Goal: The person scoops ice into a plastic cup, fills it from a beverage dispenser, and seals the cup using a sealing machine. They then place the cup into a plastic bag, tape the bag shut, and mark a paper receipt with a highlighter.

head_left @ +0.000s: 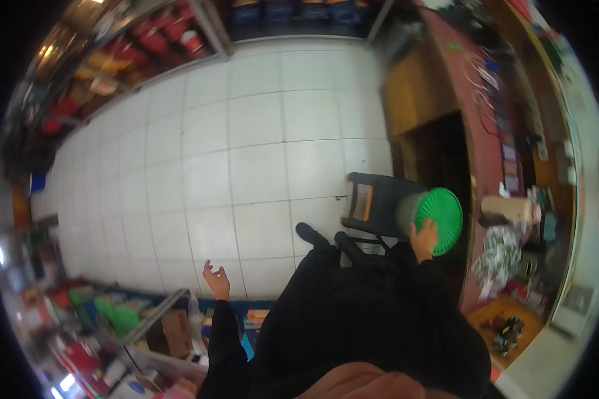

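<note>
My left hand (216, 280) hangs in the air over the tiled floor, palm partly turned up, its fingers apart and nothing in it. On the other side, my right hand (424, 239) rests on the near edge of a ribbed green lid (446, 211), fingers spread across it. Whether the thumb hooks the rim is too blurred to tell. Below the lid shows the pale, cloudy side of a round container (408, 214). It seems to stand on a dark chair or stool (383, 197), close to my legs.
A long reddish counter (480, 143) runs along the right, bearing cables, crumpled plastic (498, 256) and small items. Pale tiles (259, 166) cover the floor ahead. Shelves of red packages (154, 41) stand at the upper left. A cluttered display case (163, 332) is beside my left arm.
</note>
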The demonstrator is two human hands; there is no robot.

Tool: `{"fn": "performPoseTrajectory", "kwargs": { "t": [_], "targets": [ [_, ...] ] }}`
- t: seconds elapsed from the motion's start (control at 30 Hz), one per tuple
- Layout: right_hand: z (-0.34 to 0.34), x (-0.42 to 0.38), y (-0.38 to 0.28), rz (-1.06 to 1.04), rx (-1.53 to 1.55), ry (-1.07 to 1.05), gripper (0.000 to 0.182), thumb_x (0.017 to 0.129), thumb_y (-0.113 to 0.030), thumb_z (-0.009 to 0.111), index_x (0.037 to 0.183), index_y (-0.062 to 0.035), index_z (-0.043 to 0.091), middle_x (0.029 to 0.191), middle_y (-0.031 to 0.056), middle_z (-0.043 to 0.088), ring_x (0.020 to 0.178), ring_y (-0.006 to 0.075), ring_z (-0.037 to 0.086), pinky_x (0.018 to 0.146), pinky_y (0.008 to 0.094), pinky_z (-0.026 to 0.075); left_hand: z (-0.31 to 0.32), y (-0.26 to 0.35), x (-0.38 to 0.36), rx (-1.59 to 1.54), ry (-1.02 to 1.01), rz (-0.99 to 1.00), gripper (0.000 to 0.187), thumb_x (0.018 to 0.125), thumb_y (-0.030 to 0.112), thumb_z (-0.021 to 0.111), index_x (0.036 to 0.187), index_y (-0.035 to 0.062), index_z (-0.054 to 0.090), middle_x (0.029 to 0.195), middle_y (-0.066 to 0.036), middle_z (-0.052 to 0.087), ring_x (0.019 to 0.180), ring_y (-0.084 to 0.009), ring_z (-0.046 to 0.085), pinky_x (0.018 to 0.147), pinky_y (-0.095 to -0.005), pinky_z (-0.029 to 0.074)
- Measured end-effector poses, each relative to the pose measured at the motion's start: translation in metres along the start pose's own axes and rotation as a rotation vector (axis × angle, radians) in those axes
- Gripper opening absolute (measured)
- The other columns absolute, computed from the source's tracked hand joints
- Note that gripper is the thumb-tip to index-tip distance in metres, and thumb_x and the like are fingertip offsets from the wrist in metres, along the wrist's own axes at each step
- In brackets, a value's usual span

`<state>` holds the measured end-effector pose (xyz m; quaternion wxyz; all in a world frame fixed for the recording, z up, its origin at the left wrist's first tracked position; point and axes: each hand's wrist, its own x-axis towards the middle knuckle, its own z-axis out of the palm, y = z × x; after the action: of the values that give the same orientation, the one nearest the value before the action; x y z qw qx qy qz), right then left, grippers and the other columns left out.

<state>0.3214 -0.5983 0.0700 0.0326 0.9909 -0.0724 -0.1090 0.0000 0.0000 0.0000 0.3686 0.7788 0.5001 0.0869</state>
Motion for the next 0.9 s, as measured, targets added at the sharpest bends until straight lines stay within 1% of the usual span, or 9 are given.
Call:
{"fn": "performPoseTrajectory", "kwargs": {
  "t": [0.07,0.1,0.2,0.3,0.43,0.5,0.7,0.77,0.9],
  "targets": [
    [-0.045,0.014,0.038,-0.084,-0.084,0.122,0.043,0.089,-0.037,0.063,0.118,-0.0076,0.052,0.112,0.0131,0.054,0.106,0.0322,0.054,0.085,0.0457,0.041,-0.005,-0.023,-0.075,0.158,0.01,-0.026,0.051,0.086,0.006,0.062,0.134,0.0043,0.046,0.113,-0.017,0.052,0.093,-0.0314,0.057,0.079,-0.0401,0.05],
    [-0.015,0.019,-0.093,-0.15,0.0,0.257,0.039,0.09,-0.033,0.063,0.117,-0.0076,0.053,0.111,0.013,0.054,0.106,0.032,0.054,0.085,0.0452,0.04,-0.055,-0.064,0.03,0.151,0.121,0.011,0.051,0.086,0.006,0.062,0.134,0.0043,0.046,0.113,-0.017,0.052,0.093,-0.0314,0.057,0.079,-0.0401,0.05],
    [-0.058,0.025,-0.116,-0.445,0.037,0.418,0.034,0.09,-0.027,0.064,0.116,-0.0076,0.053,0.11,0.0135,0.054,0.106,0.0322,0.052,0.088,0.0458,0.039,-0.05,-0.112,-0.053,0.161,0.124,-0.038,0.044,0.085,0.005,0.062,0.127,0.0032,0.052,0.103,-0.015,0.056,0.089,-0.0288,0.058,0.077,-0.0397,0.05],
    [-0.072,0.035,-0.177,-0.701,0.154,0.487,0.03,0.089,-0.022,0.065,0.113,-0.0074,0.055,0.111,0.0137,0.054,0.107,0.0319,0.051,0.091,0.0459,0.037,-0.012,-0.141,-0.133,-0.112,0.111,-0.39,0.038,0.083,0.004,0.063,0.12,0.0031,0.055,0.098,-0.013,0.061,0.087,-0.0273,0.06,0.077,-0.0393,0.049],
    [-0.084,0.028,-0.259,-0.949,0.281,0.405,0.03,0.087,-0.02,0.066,0.112,-0.0068,0.057,0.111,0.0146,0.054,0.108,0.0331,0.05,0.094,0.0462,0.035,0.055,-0.135,-0.223,-0.102,-0.044,-0.259,0.035,0.082,0.007,0.065,0.116,0.0022,0.058,0.097,-0.015,0.064,0.089,-0.0296,0.062,0.076,-0.0394,0.049],
    [-0.072,0.014,-0.298,-1.017,0.343,0.323,0.03,0.087,-0.018,0.067,0.112,-0.0061,0.057,0.112,0.0162,0.053,0.109,0.0343,0.049,0.094,0.0456,0.035,0.079,-0.138,-0.232,0.248,-0.399,-0.046,0.033,0.08,0.012,0.07,0.111,0.0022,0.062,0.095,-0.016,0.066,0.088,-0.0305,0.064,0.077,-0.0389,0.049],
    [-0.054,-0.037,-0.418,-1.24,0.53,0.19,0.032,0.087,-0.018,0.065,0.114,-0.0043,0.054,0.114,0.017,0.052,0.113,0.0366,0.048,0.094,0.0478,0.036,-0.015,-0.096,-0.194,-0.3,-0.054,-0.539,0.033,0.08,0.019,0.072,0.109,0.0045,0.065,0.086,-0.014,0.068,0.08,-0.0308,0.066,0.075,-0.0389,0.051],
    [-0.054,-0.056,-0.465,-1.233,0.597,0.136,0.031,0.088,-0.019,0.063,0.113,-0.0031,0.054,0.113,0.0168,0.052,0.11,0.0362,0.048,0.092,0.0481,0.036,-0.033,-0.138,-0.172,-0.26,0.195,-0.552,0.032,0.081,0.02,0.071,0.109,0.0047,0.064,0.083,-0.014,0.068,0.081,-0.03,0.067,0.072,-0.039,0.052],
    [-0.045,-0.044,-0.588,-1.539,0.549,0.026,0.036,0.08,-0.014,0.066,0.114,-0.0045,0.055,0.11,0.0181,0.05,0.107,0.0379,0.049,0.087,0.0485,0.039,-0.089,-0.074,-0.143,-0.204,0.768,-0.698,0.028,0.082,0.017,0.069,0.107,0.0056,0.064,0.084,-0.016,0.068,0.081,-0.0302,0.067,0.073,-0.04,0.052]
  ]
}}
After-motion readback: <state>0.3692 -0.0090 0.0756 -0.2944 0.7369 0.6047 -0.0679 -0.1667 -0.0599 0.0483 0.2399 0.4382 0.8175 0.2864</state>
